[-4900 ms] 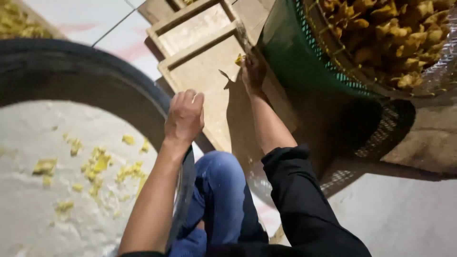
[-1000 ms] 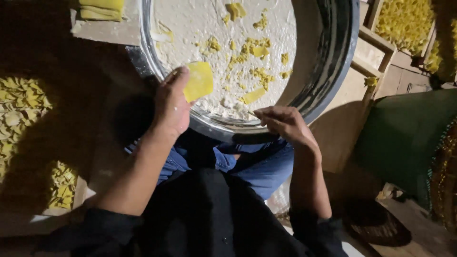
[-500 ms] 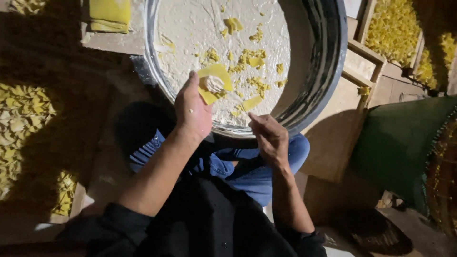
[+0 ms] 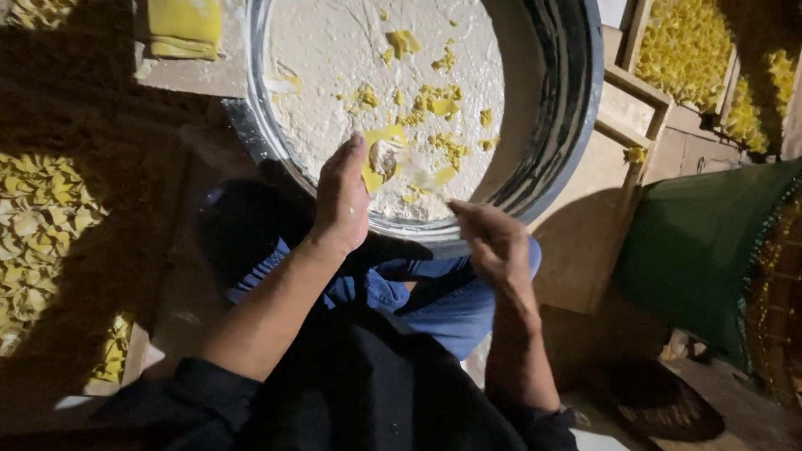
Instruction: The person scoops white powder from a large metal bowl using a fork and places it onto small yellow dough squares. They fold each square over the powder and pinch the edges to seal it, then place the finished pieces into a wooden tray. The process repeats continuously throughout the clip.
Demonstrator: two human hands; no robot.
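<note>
Compared with half a second ago, the left hand (image 4: 344, 200) holds the yellow dough square (image 4: 378, 159) in almost the same place over the near part of the big round pan, while the right hand (image 4: 493, 242) has lifted a little toward it and now brings a thin pale stick (image 4: 430, 185) up to the small lump of filling (image 4: 384, 157) on the square.

At the far left, many folded yellow pieces (image 4: 33, 217) lie spread on a dark surface, and more of them (image 4: 109, 355) sit lower, near the person's left sleeve. Above, a yellow block (image 4: 184, 25) rests on a pale board just beside the pan.

The left hand is half curled, palm up, and the dough square lies on its fingers with the filling in the middle. The large metal pan (image 4: 560, 108) is covered inside with white flour (image 4: 334, 50), and yellow scraps (image 4: 439, 100) are scattered on it.

The right hand is closed around the near end of the stick, fingers pinched together; I cannot tell exactly how tight. Its tip touches or nearly touches the square.

To the right stand wooden trays (image 4: 643, 92) filled with yellow pieces (image 4: 685, 50), and below them a green cloth (image 4: 702, 250) hangs over a basket.
</note>
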